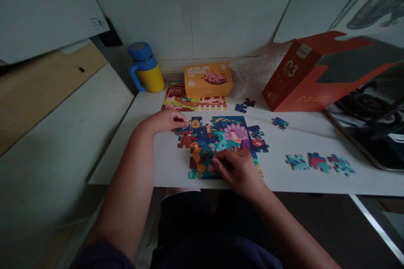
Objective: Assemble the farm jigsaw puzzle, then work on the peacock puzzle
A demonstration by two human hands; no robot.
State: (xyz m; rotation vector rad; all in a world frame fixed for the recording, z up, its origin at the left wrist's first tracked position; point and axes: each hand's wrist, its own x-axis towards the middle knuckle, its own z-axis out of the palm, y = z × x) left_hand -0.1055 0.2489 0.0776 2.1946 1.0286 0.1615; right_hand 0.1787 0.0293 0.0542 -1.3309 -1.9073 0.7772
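Observation:
A partly joined jigsaw puzzle [208, 143] with a peacock, a lion and other animals lies near the table's front edge. At its upper left edge, my left hand [168, 120] has thumb and fingers pinched on a dark blue puzzle piece [182, 129], mostly hidden under the fingertips. My right hand [241, 172] rests over the lower middle of the puzzle, thumb and index finger pressed together; what is between them, if anything, I cannot make out. It covers part of the puzzle's lower right.
Loose puzzle pieces lie right [318, 163] and behind [244, 106]. Toward the wall stand a blue-yellow mug [151, 73], an orange puzzle box [208, 80] on a farm picture [194, 103], clear plastic wrap [252, 75] and a large red-orange box [293, 77]. A black appliance [372, 122] sits right.

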